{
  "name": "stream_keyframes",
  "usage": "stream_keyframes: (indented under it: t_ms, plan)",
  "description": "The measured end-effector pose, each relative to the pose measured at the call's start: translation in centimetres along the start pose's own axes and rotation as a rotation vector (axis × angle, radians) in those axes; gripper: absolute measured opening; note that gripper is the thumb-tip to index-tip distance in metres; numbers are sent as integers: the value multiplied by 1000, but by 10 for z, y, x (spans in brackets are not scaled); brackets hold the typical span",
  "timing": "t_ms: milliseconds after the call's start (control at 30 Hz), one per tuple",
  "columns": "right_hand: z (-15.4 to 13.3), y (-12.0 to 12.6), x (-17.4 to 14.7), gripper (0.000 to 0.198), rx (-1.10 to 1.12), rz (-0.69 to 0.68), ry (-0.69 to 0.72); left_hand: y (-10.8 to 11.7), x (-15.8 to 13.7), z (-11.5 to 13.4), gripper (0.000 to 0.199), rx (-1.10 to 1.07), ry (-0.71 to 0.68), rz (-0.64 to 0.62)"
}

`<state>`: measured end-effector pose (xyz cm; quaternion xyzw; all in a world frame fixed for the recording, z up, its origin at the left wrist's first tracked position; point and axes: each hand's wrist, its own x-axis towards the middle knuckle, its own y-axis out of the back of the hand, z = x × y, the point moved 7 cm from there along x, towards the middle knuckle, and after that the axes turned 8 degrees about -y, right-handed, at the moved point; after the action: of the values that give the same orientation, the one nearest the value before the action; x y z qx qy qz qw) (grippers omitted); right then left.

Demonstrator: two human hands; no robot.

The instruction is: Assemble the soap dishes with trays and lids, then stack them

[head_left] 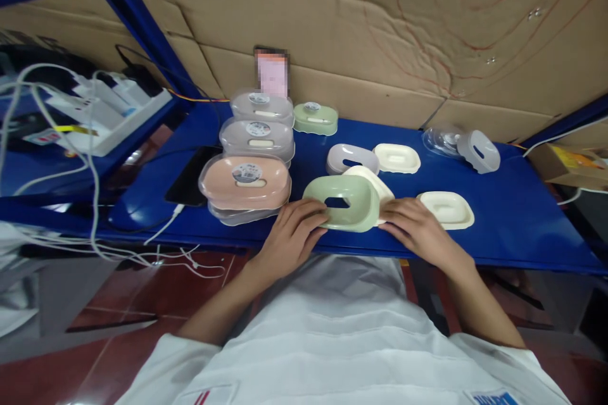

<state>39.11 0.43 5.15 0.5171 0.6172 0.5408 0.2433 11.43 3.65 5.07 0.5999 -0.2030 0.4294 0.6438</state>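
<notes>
No legible text on the round lid stickers (245,173)

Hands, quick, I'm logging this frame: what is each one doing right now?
Left hand: closed on the green soap dish, fingers on its left rim.
Right hand: fingers resting on the cream dish behind it; grip unclear.

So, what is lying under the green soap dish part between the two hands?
A cream tray sticks out behind and right of the green piece, which the left hand and right hand hold. Most of the tray is covered, so its inside stays hidden.
</notes>
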Motion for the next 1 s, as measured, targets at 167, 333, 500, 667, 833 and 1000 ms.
stream_keyframes:
  t_ms: [167,333,500,667,833,1000]
  plan:
    - [-27,-5,7,26,58,102,129,-3,4,1,29,58,9,-57]
    - [-15,7,7,38,83,273,-59,-11,10,0,26,87,33,-120]
    - [-19,-17,13,69,89,89,-64,-26,9,-7,28,81,124,-255]
    - [-37,-22,20,50,-15,102,55,-29,4,-10,29,28,124,-272]
    - [-39,-18,18,43,-66,148,76,-29,4,-8,29,15,94,-266]
    - [-36,-22,12,43,-96,145,77,-32,2,-7,33,-18,77,-297]
